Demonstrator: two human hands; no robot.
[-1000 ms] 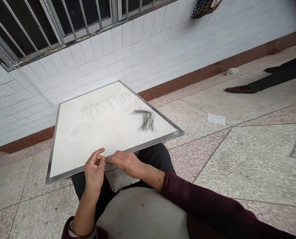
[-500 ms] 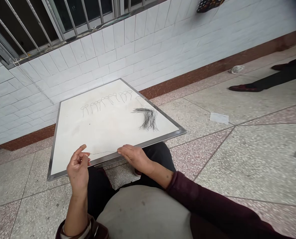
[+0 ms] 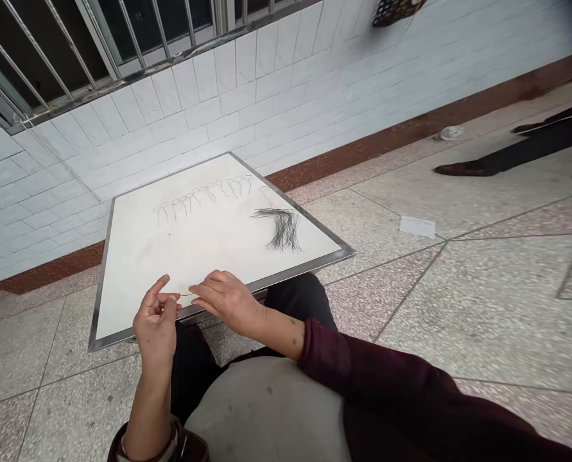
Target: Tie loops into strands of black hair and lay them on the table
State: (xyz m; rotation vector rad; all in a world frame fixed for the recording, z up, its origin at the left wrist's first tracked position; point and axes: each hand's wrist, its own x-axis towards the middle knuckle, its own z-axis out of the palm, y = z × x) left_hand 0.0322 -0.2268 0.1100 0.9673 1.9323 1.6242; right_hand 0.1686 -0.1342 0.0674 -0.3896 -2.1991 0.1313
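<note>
A thin dark wire (image 3: 185, 295) spans the short gap between my hands, just over the near edge of the white board (image 3: 218, 247). My left hand (image 3: 155, 324) pinches its left end between thumb and fingertip, with another finger raised. Close beside it, my right hand (image 3: 228, 303) pinches the wire from the right, back of the hand upward. Farther right on the board lies a loose bundle of dark wires (image 3: 286, 230). Across the far part runs a row of wires with looped heads and tails (image 3: 199, 194).
The metal-framed board stands before my knees, near a white tiled wall (image 3: 180, 115) with a barred window (image 3: 136, 32). On the terrazzo floor to the right are a white paper (image 3: 417, 227), a pale round object (image 3: 450, 133) and another person's dark shoe (image 3: 461, 169).
My right hand has moved left along the wire, close to my left hand, and the visible span between them has shortened. My left hand has barely moved.
</note>
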